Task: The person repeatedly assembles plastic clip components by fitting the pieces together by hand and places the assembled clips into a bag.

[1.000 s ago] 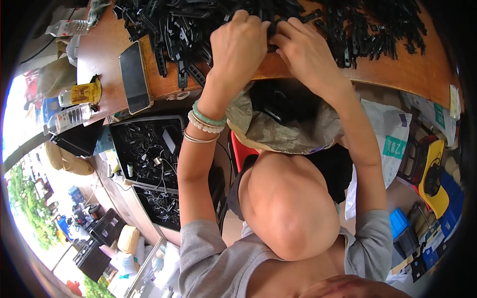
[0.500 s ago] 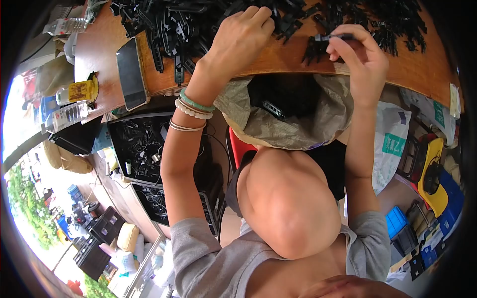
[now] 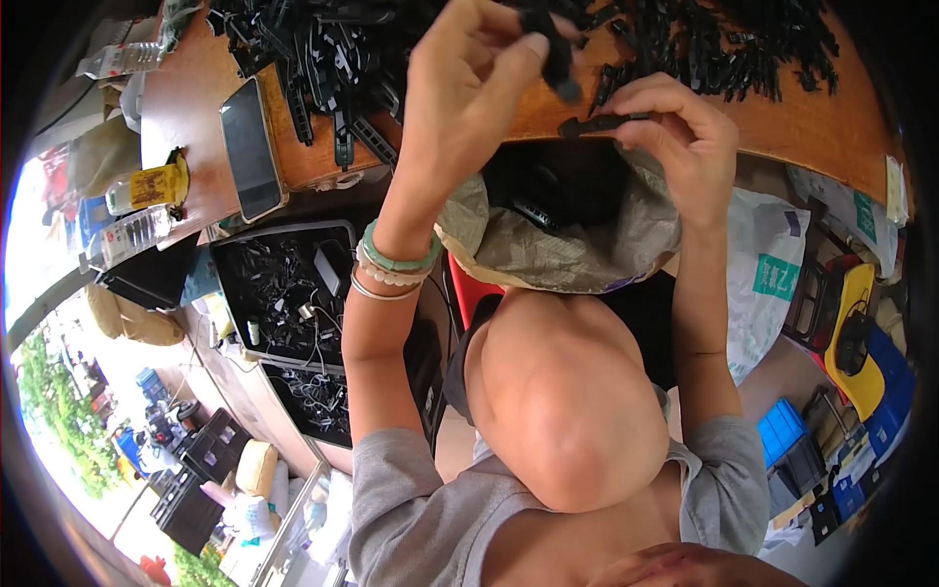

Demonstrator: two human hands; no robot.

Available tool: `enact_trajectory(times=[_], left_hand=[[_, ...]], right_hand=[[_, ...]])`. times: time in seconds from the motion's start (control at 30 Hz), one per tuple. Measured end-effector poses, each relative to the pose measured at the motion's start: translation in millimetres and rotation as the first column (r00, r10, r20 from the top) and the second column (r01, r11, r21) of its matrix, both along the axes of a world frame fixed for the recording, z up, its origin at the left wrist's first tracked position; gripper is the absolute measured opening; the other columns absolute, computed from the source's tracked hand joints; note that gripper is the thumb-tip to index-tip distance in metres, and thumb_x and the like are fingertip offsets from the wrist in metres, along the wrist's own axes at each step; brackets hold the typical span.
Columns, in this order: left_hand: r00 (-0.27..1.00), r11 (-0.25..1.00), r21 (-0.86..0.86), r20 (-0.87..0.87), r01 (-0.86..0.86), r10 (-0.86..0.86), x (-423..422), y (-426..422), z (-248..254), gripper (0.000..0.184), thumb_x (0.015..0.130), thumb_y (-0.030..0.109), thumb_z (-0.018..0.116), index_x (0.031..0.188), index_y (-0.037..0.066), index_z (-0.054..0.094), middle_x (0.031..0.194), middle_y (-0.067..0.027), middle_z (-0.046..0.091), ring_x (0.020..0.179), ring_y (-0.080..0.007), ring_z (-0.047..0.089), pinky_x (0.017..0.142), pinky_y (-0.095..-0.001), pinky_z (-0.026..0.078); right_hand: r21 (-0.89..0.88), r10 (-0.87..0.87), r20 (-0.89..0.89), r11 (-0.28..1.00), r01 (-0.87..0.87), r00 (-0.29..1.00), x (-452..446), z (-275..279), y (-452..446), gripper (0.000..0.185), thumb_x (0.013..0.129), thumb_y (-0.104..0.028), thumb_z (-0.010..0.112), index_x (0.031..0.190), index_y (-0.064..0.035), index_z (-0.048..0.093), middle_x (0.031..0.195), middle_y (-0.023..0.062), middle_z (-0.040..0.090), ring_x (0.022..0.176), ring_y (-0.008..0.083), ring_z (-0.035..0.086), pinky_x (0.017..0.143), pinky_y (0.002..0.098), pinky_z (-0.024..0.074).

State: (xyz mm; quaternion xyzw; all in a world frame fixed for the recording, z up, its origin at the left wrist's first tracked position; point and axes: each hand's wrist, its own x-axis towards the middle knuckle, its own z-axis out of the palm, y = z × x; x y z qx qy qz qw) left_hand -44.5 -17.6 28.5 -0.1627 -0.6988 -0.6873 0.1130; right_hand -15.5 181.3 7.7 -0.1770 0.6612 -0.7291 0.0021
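My left hand point(image 3: 469, 93), with bracelets at the wrist, pinches a black plastic piece point(image 3: 556, 59) over the front of the table; the piece is smeared by motion. Between the thumb and fingers of my right hand point(image 3: 685, 132) is a slim black plastic strip point(image 3: 599, 125), held roughly level and pointing left. The two pieces are close together but apart. Below them, an open woven sack point(image 3: 577, 264) hangs at the table edge with dark pieces inside, one with a shiny face point(image 3: 535, 213). Beyond my hands lie heaps of black plastic parts point(image 3: 342, 68).
A phone point(image 3: 252, 147) lies at the left on the wooden table point(image 3: 802, 137), with a yellow-labelled container point(image 3: 147, 188) beyond it. Below left are black bins point(image 3: 279, 284) of small parts and cables. At the right are a white bag point(image 3: 763, 284) and a yellow-and-blue seat-like object point(image 3: 856, 342).
My left hand has lifted from the heap, turned over, and now holds a black piece. My right hand has come lower and slightly left, its strip now over the table edge.
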Motion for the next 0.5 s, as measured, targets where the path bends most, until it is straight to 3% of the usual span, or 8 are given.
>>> enact_trajectory(times=[0.07, 0.13, 0.2, 0.23, 0.37, 0.4, 0.47, 0.5], left_hand=[[0.903, 0.977, 0.109, 0.376, 0.181, -0.209, 12.4, -0.2, 11.2, 0.007, 0.084, 0.0, 0.062, 0.089, -0.005, 0.06, 0.082, -0.0066, 0.064, 0.068, -0.0117, 0.064, 0.057, -0.023, 0.051], [0.906, 0.965, 0.136, 0.337, 0.223, -0.257, 15.5, -1.4, 10.6, 0.014, 0.089, 0.005, 0.062, 0.094, -0.008, 0.062, 0.079, -0.0097, 0.067, 0.064, -0.0102, 0.065, 0.055, -0.0208, 0.051], [0.89, 0.97, 0.014, 0.395, 0.243, -0.228, 20.7, -2.0, 14.3, 0.018, 0.087, 0.007, 0.065, 0.097, -0.009, 0.065, 0.077, -0.0104, 0.068, 0.062, -0.0111, 0.065, 0.051, -0.0208, 0.051], [0.844, 0.963, 0.11, 0.464, 0.248, -0.27, 21.7, -2.6, 11.7, 0.022, 0.087, 0.008, 0.066, 0.101, -0.008, 0.066, 0.076, -0.012, 0.068, 0.062, -0.0118, 0.065, 0.051, -0.0215, 0.051], [0.867, 0.989, 0.107, 0.477, 0.103, -0.142, 37.3, 7.3, 9.6, 0.023, 0.088, 0.007, 0.064, 0.104, -0.009, 0.065, 0.079, -0.0129, 0.069, 0.064, -0.0141, 0.066, 0.056, -0.0228, 0.053], [0.892, 0.992, 0.057, 0.436, 0.108, -0.122, 41.3, 7.5, 8.8, 0.027, 0.084, 0.008, 0.067, 0.105, -0.009, 0.065, 0.086, -0.0179, 0.07, 0.068, -0.0184, 0.068, 0.059, -0.0261, 0.053], [0.968, 0.946, -0.292, 0.24, 0.14, -0.069, 48.6, 2.6, 11.6, 0.033, 0.082, 0.008, 0.069, 0.112, -0.006, 0.062, 0.091, -0.016, 0.069, 0.077, -0.0216, 0.069, 0.065, -0.0274, 0.053], [0.991, 0.93, -0.357, 0.127, 0.089, -0.046, 52.3, 2.6, 10.8, 0.037, 0.08, 0.008, 0.07, 0.113, -0.004, 0.061, 0.093, -0.0178, 0.068, 0.079, -0.0261, 0.068, 0.066, -0.0308, 0.053]], right_hand=[[0.001, 0.022, -0.027, 1.0, -0.022, 0.999, 1.3, 4.3, -2.4, 0.013, 0.081, 0.006, 0.066, 0.094, 0.0054, 0.065, 0.091, 0.0093, 0.065, 0.08, 0.0144, 0.065, 0.071, 0.0226, 0.053], [0.002, 0.036, -0.059, 0.999, -0.036, 0.998, 5.5, 8.0, -7.0, 0.013, 0.081, 0.007, 0.066, 0.094, 0.0056, 0.065, 0.091, 0.0094, 0.065, 0.08, 0.0143, 0.065, 0.072, 0.0227, 0.0528], [0.045, -0.061, -0.002, 0.997, 0.061, 0.998, 12.0, 10.4, -12.5, 0.013, 0.081, 0.007, 0.066, 0.094, 0.006, 0.065, 0.091, 0.0096, 0.064, 0.079, 0.0135, 0.064, 0.071, 0.0231, 0.0524], [0.045, -0.06, -0.003, 0.997, 0.06, 0.998, 14.1, 10.2, -13.9, 0.013, 0.081, 0.007, 0.066, 0.094, 0.006, 0.065, 0.091, 0.0096, 0.064, 0.079, 0.0135, 0.064, 0.071, 0.0231, 0.0524], [0.076, -0.185, -0.08, 0.979, 0.191, 0.98, 21.2, 3.8, -19.6, 0.013, 0.082, 0.009, 0.064, 0.094, 0.0061, 0.064, 0.091, 0.0088, 0.064, 0.079, 0.0127, 0.064, 0.071, 0.0223, 0.0516], [0.081, -0.215, -0.105, 0.971, 0.223, 0.971, 21.8, 2.4, -22.1, 0.012, 0.082, 0.01, 0.062, 0.094, 0.006, 0.064, 0.091, 0.0083, 0.065, 0.079, 0.0125, 0.064, 0.071, 0.0218, 0.0515], [0.123, -0.273, -0.046, 0.953, 0.277, 0.961, 24.5, 2.6, -21.6, 0.013, 0.083, 0.01, 0.061, 0.094, 0.0041, 0.064, 0.088, 0.0074, 0.065, 0.078, 0.0123, 0.063, 0.07, 0.0222, 0.0512], [0.164, -0.284, -0.112, 0.94, 0.3, 0.952, 23.8, -5.1, -17.4, 0.014, 0.082, 0.009, 0.062, 0.094, 0.0031, 0.065, 0.089, 0.0073, 0.065, 0.077, 0.0121, 0.063, 0.07, 0.022, 0.0509]])
